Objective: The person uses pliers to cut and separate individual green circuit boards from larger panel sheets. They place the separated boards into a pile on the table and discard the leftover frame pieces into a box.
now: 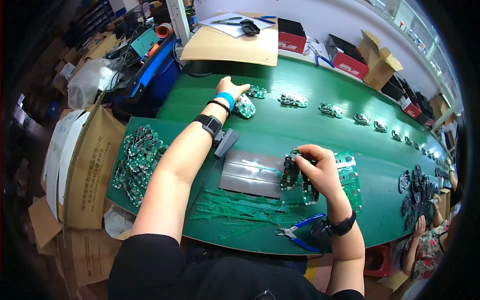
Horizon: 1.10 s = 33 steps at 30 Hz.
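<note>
My left hand (233, 89) reaches to the far side of the green bench, thumb and forefinger apart. Its thumb is at the left end of a small green circuit board (258, 92); whether they touch is unclear. Another circuit board (245, 107) lies tilted beside that wrist, and the remaining fingers are partly hidden. Closer in, my right hand (324, 171) is closed on a few dark, component-covered circuit boards (289, 171), held upright above the bench. Beneath them is a grey metal plate (250, 175), with green board panels (348, 180) just right of that hand.
Circuit boards (330, 110) run in a row rightward. A board pile (137, 162) lies left, green offcut strips (240, 207) and blue-handled cutters (302, 232) in front. A grey device (226, 143) stands by my left forearm. Another person's hands (422, 225) work at right near black parts (417, 192).
</note>
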{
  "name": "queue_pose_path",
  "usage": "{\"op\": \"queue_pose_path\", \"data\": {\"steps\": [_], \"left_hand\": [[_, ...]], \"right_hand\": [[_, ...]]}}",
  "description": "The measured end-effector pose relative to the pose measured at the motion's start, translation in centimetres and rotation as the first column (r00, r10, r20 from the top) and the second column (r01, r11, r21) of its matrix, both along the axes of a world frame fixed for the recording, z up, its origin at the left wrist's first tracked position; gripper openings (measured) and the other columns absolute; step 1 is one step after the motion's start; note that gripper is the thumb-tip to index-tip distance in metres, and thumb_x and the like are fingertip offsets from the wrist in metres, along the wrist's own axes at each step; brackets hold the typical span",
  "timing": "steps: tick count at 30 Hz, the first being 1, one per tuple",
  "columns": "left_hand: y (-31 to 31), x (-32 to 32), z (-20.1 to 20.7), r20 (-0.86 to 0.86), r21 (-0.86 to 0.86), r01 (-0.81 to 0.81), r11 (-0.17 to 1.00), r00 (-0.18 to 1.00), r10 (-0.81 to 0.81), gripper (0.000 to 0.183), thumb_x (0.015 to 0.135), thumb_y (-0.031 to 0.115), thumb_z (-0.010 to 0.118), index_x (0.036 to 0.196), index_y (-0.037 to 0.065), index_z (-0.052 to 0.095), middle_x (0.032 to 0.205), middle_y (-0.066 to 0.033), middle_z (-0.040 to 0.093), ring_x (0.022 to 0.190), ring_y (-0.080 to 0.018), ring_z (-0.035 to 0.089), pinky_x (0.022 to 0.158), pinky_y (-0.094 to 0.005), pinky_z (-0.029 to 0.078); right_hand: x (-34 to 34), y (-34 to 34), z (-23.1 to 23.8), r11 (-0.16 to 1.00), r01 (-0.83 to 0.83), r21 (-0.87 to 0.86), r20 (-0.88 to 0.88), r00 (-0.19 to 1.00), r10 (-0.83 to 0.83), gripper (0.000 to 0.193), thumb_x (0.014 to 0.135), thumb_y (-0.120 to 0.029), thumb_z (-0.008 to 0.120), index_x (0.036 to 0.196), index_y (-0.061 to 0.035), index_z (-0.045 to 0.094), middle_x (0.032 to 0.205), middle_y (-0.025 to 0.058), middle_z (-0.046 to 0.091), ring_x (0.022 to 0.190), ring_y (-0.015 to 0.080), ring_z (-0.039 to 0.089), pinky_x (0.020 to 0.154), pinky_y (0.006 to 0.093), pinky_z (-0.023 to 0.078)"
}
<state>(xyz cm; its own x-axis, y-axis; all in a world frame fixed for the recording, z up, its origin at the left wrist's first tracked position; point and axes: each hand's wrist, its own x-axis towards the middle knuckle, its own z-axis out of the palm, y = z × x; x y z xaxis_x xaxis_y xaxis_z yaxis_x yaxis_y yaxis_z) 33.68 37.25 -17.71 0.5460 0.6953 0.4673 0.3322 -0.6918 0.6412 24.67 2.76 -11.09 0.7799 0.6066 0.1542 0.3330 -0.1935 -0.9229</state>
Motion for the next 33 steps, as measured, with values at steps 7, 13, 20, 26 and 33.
{"op": "queue_pose_path", "data": {"steps": [7, 13, 20, 26, 33], "left_hand": [[6.9, -2.1, 3.0, 0.183, -0.463, 0.020, 0.886, 0.980, 0.073, 0.032, 0.071, 0.027, 0.084, 0.072, -0.003, 0.072, 0.068, -0.0070, 0.067, 0.059, -0.0130, 0.057, 0.058, -0.0309, 0.048], [13.2, -1.9, 0.2, -0.179, -0.137, -0.184, 0.973, 0.971, 0.159, 0.052, 0.090, 0.051, 0.056, 0.085, 0.003, 0.075, 0.092, -0.0203, 0.071, 0.086, -0.0329, 0.067, 0.085, -0.0445, 0.048], [-0.2, -4.1, 6.8, -0.118, -0.382, 0.564, 0.732, 0.756, -0.644, 0.036, 0.090, 0.040, 0.060, 0.105, 0.009, 0.070, 0.088, -0.0087, 0.069, 0.078, -0.0152, 0.064, 0.066, -0.0330, 0.053], [-13.7, -11.9, 9.1, -0.049, -0.683, 0.728, 0.064, 0.042, -0.998, 0.084, 0.073, 0.030, 0.081, 0.137, -0.006, 0.041, 0.088, -0.0148, 0.068, 0.076, -0.0159, 0.062, 0.067, -0.0290, 0.051], [-4.9, -9.5, 11.2, 0.143, -0.631, 0.704, 0.328, 0.520, -0.842, 0.049, 0.075, 0.010, 0.077, 0.120, 0.005, 0.057, 0.091, -0.0100, 0.064, 0.080, -0.0157, 0.065, 0.063, -0.0294, 0.056]], "right_hand": [[0.0, -1.1, -1.6, 0.998, 0.015, 0.056, -0.119, 0.993, -0.009, 0.018, 0.081, -0.007, 0.068, 0.095, 0.0043, 0.068, 0.075, 0.0034, 0.067, 0.069, 0.0068, 0.058, 0.063, 0.0235, 0.047], [0.2, -0.5, -1.4, 0.992, -0.012, 0.124, -0.207, 0.978, 0.038, 0.017, 0.083, -0.001, 0.065, 0.100, 0.0038, 0.066, 0.082, 0.0024, 0.068, 0.075, 0.0070, 0.061, 0.070, 0.0227, 0.049], [0.1, -1.1, -2.4, 0.972, 0.095, 0.217, -0.299, 0.954, -0.026, 0.015, 0.086, 0.002, 0.063, 0.100, 0.0018, 0.062, 0.090, 0.0010, 0.065, 0.080, 0.0063, 0.059, 0.071, 0.0216, 0.048], [-1.2, 0.3, -2.0, 0.929, 0.120, 0.350, -0.278, 0.960, -0.019, 0.023, 0.087, 0.003, 0.062, 0.110, 0.0025, 0.060, 0.094, 0.0018, 0.065, 0.080, 0.0061, 0.058, 0.072, 0.0210, 0.048], [-0.8, -1.6, -2.2, 0.978, 0.122, 0.170, -0.120, 0.988, -0.102, 0.023, 0.085, 0.001, 0.063, 0.108, -0.0011, 0.065, 0.077, -0.0022, 0.059, 0.067, 0.0038, 0.051, 0.057, 0.0199, 0.039]]}}
